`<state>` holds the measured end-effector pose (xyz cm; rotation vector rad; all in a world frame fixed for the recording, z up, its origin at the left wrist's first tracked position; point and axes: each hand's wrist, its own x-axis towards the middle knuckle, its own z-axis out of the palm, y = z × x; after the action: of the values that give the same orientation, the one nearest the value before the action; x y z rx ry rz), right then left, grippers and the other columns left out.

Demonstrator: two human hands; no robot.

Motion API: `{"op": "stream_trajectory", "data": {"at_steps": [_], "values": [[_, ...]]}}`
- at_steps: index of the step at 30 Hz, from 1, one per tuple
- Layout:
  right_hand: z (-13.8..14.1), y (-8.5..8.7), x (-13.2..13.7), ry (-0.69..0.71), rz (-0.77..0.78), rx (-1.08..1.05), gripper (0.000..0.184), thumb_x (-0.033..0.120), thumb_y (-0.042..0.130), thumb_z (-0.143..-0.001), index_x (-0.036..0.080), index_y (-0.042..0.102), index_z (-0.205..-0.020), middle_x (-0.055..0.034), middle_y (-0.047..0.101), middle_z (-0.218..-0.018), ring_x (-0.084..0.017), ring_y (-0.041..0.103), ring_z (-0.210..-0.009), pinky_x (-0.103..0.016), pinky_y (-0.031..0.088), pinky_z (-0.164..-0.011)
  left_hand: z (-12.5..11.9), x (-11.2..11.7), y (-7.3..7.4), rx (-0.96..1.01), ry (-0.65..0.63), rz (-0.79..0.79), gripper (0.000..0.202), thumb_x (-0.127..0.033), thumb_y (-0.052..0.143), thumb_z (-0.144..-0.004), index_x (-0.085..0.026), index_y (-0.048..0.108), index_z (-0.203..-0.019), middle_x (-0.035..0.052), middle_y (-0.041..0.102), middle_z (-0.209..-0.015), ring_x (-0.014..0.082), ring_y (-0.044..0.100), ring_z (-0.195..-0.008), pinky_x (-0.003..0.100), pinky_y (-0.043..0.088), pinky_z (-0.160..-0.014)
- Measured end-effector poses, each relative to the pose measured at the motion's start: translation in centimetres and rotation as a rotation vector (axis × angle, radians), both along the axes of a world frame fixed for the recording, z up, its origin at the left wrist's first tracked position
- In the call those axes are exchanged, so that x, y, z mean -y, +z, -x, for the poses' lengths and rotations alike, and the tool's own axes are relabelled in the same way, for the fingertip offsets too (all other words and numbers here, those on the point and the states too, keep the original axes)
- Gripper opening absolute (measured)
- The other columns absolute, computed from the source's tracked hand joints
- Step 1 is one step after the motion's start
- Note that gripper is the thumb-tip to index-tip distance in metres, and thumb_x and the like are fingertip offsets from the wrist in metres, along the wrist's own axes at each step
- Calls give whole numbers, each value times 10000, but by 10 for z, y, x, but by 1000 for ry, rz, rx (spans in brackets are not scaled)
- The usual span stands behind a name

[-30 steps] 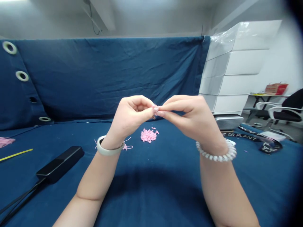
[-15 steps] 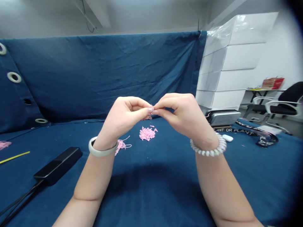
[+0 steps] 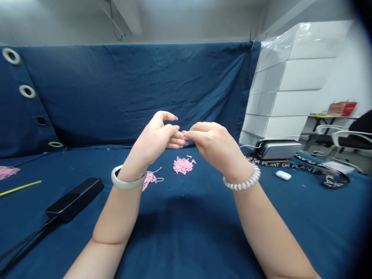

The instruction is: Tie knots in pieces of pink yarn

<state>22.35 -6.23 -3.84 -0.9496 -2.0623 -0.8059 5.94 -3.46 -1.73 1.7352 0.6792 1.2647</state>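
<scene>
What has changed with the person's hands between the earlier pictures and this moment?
The left hand has opened, its thumb lifted, leaving the fingertip pinch; the right hand has dropped slightly, its wrist swinging inward. The pile of pink snippets and the pink strands stayed in place.

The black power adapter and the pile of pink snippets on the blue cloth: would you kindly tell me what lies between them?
In the head view, a loose tangle of pink thread lies there, just beside the pale bangle on the left forearm.
</scene>
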Motion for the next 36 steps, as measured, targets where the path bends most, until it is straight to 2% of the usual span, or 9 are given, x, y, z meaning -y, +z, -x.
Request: {"op": "stream_trajectory", "data": {"at_steps": [4,7,9,12,15,20,25,30,36], "values": [[-1,-4,-10,100,-107,-85,245,127,455,-878,168,679,-788,-48,661,-812,-156,587,-734,-285,437,-658,2,-4,2,67,-48,57,223,-211,546,-784,-181,439,-977,47,678,-653,189,684,-619,339,580,-611],[-2,-7,-17,159,-202,-139,220,126,461,-867,175,671,-824,-51,670,-841,-162,594,-747,-300,451,-674,2,-11,1,139,-126,105,228,-222,597,-781,-170,461,-956,48,669,-668,155,668,-609,274,569,-579],[-3,-8,-21,150,-272,-135,203,116,471,-854,168,666,-826,-61,670,-835,-172,596,-750,-318,456,-687,0,-18,-2,204,-215,160,218,-164,621,-759,-165,487,-931,28,655,-673,137,662,-621,236,561,-560],[-5,-10,-26,133,-348,-149,182,119,488,-842,175,660,-822,-65,668,-815,-184,598,-755,-339,468,-706,-7,-31,-7,297,-420,354,102,-90,584,-768,-139,531,-841,21,640,-665,110,654,-621,188,549,-546],[-4,-12,-29,216,-329,-328,156,127,517,-831,197,656,-830,-56,668,-816,-184,608,-771,-342,494,-715,-13,-36,-11,342,-552,462,56,-64,551,-795,-113,578,-794,36,656,-697,84,651,-634,153,543,-575],[2,-11,-31,490,-127,-704,63,182,613,-797,210,662,-770,-19,651,-765,-149,604,-712,-300,512,-649,-11,-15,-9,277,-410,162,124,-154,665,-758,-129,649,-878,42,687,-827,107,661,-743,192,559,-658],[7,-9,-32,745,38,-867,55,171,657,-758,218,682,-745,1,625,-738,-131,589,-712,-280,493,-639,-7,3,-5,211,-293,10,221,-244,712,-722,-121,671,-900,77,694,-902,142,667,-812,203,557,-684],[7,-8,-27,700,66,-855,52,190,669,-747,229,703,-754,5,605,-728,-120,566,-683,-273,484,-612,-7,6,-6,233,-178,-54,213,-227,736,-693,-139,612,-842,66,708,-838,162,687,-750,224,567,-634],[5,-7,-24,698,144,-837,34,210,686,-732,236,705,-746,7,612,-739,-126,592,-700,-280,505,-619,-4,10,-4,189,-133,-135,279,-200,779,-637,-145,578,-823,65,708,-748,181,692,-724,220,563,-589]]}}
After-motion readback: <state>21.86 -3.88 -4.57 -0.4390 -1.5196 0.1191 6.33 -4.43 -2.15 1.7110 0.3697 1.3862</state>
